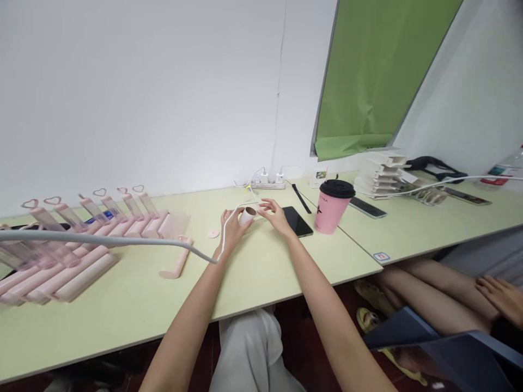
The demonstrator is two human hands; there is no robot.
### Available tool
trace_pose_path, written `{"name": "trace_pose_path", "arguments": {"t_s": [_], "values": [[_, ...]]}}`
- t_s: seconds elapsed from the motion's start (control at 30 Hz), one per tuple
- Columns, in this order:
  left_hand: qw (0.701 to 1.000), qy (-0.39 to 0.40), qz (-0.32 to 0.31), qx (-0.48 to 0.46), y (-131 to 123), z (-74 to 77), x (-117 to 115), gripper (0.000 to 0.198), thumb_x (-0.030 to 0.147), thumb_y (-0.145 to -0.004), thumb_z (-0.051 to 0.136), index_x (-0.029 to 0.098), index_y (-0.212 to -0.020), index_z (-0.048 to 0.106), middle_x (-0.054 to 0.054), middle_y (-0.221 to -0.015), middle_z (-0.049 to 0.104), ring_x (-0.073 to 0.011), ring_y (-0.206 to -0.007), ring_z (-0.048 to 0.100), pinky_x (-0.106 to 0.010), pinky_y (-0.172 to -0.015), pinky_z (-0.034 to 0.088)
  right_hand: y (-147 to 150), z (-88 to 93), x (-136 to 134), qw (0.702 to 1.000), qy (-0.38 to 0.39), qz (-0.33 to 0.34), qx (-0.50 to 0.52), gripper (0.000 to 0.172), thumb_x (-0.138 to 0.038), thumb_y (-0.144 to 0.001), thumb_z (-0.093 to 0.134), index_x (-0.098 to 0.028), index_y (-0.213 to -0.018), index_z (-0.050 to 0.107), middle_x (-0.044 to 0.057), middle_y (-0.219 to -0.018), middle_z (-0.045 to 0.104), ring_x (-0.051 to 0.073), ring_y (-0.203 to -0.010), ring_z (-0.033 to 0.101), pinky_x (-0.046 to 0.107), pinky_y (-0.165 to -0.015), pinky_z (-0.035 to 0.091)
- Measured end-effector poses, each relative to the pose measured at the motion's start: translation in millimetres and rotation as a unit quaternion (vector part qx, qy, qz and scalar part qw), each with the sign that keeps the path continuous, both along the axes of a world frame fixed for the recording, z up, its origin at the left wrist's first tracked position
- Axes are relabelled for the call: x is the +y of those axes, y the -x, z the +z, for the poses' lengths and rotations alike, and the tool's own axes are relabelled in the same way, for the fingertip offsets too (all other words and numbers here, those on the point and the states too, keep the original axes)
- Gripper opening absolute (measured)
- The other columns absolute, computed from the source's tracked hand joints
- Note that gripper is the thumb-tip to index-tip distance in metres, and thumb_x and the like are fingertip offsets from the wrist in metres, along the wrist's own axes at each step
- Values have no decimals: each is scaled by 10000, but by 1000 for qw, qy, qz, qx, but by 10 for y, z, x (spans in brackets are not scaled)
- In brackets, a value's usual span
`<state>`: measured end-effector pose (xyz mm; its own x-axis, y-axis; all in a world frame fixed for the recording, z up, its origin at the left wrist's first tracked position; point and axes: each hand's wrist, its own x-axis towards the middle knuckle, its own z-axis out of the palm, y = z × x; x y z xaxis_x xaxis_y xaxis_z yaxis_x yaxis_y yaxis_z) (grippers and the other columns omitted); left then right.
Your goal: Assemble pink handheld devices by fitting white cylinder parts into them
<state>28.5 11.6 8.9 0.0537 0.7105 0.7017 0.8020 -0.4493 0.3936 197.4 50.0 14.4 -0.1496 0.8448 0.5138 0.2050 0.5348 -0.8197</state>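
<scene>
My left hand (pixel 232 228) and my right hand (pixel 276 214) meet over the pale green table (pixel 261 272), both with fingers closed on a small white cylinder (pixel 247 215) held between them. A thin white cable (pixel 224 235) runs past my left wrist. A small pink disc (pixel 213 234) lies on the table just left of my left hand. A single pink holder (pixel 176 262) lies further left, apart from the rest.
Rows of pink holders with heart tops (pixel 81 234) fill the left. A black phone (pixel 298 220) and a pink lidded cup (pixel 333 206) stand right of my hands. A power strip (pixel 267 185) sits by the wall. Another person's legs and hand (pixel 500 294) are at the right.
</scene>
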Motion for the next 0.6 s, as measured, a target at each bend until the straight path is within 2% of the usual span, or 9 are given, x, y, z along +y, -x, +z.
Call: {"name": "trace_pose_path", "arguments": {"t_s": [0.1, 0.17, 0.23, 0.4, 0.6], "values": [[998, -1, -30, -61, -78, 31, -93, 516, 410, -734, 607, 216, -1178, 431, -51, -1021, 626, -223, -1000, 545, -427, -993, 277, 33, 117, -85, 998, -22, 47, 43, 437, -401, -714, 617, -234, -1107, 527, 42, -1054, 615, 162, -929, 560, 326, -860, 398], [994, 10, -61, -93, -103, 26, -137, 624, 405, -729, 616, 200, -1251, 342, -55, -1002, 632, -215, -1003, 546, -389, -944, 333, 70, 160, -149, 997, -25, 66, 30, 390, -399, -700, 627, -220, -1041, 569, 42, -1039, 613, 161, -910, 557, 315, -846, 412], [988, 31, -88, -122, -112, 2, -160, 650, 397, -740, 608, 198, -1273, 294, -55, -992, 632, -203, -986, 554, -357, -888, 376, 97, 178, -196, 997, -22, 70, 11, 348, -391, -693, 633, -209, -987, 597, 42, -1029, 614, 159, -888, 554, 305, -830, 424], [977, 63, -108, -170, -102, -66, -162, 530, 389, -786, 553, 227, -1236, 325, -57, -1036, 609, -177, -934, 571, -335, -831, 423, 119, 150, -196, 998, -25, 56, -32, 307, -377, -704, 621, -213, -964, 612, 34, -1038, 619, 170, -908, 551, 322, -856, 412], [981, 38, -124, -144, -36, -89, -140, 365, 368, -834, 478, 207, -1155, 417, -82, -1145, 549, -168, -963, 558, -321, -821, 458, 177, 54, -144, 989, -109, 29, -94, 303, -352, -722, 641, -266, -1012, 613, 10, -1082, 610, 190, -1044, 496, 346, -942, 334]]}}
